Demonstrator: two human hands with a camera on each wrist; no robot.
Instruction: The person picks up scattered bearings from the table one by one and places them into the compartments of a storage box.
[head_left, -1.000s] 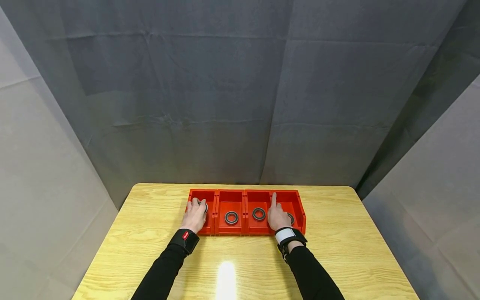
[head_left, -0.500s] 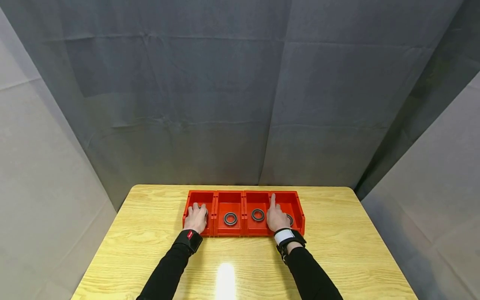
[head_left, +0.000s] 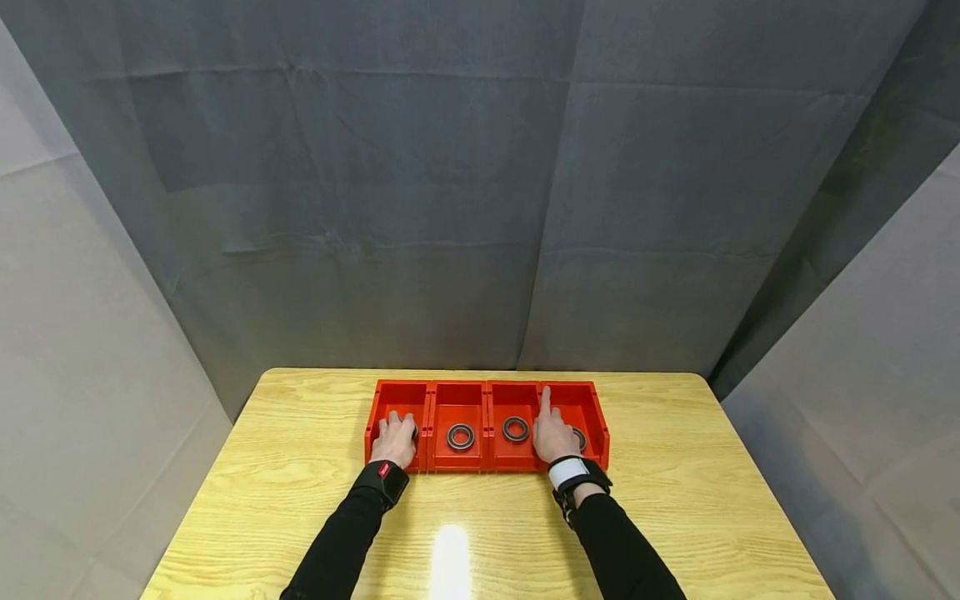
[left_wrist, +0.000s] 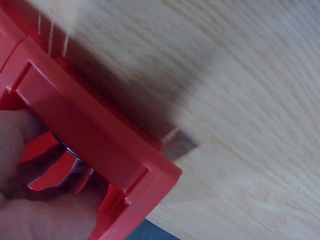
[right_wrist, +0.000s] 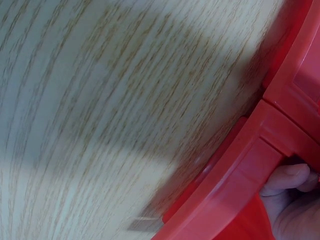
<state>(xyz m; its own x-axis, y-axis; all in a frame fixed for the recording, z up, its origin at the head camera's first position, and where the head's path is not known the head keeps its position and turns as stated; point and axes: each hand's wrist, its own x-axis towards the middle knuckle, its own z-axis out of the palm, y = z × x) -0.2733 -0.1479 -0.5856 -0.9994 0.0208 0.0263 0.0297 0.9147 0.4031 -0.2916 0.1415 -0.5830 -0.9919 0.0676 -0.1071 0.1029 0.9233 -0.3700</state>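
Note:
My left hand reaches into the leftmost compartment of a row of red bins. Its bent fingers and thumb hold a ring-shaped bearing low in that bin. In the left wrist view only a thin metallic arc of the bearing shows among the fingers. At the divider of the two rightmost bins rests my right hand, index finger straight along the divider. The other fingers are mostly hidden from above; the right wrist view shows the thumb and a bent finger. Right beside this hand lies a partly covered bearing.
The second and third bins each hold one flat bearing: one left of centre, one right of it. Bare wooden table extends in front of the bins. Grey cloth hangs behind, with pale panels on both sides.
My left hand has come down and slightly right in the leftmost bin, and the bearing with it is lower. My right hand has kept its place at the divider.

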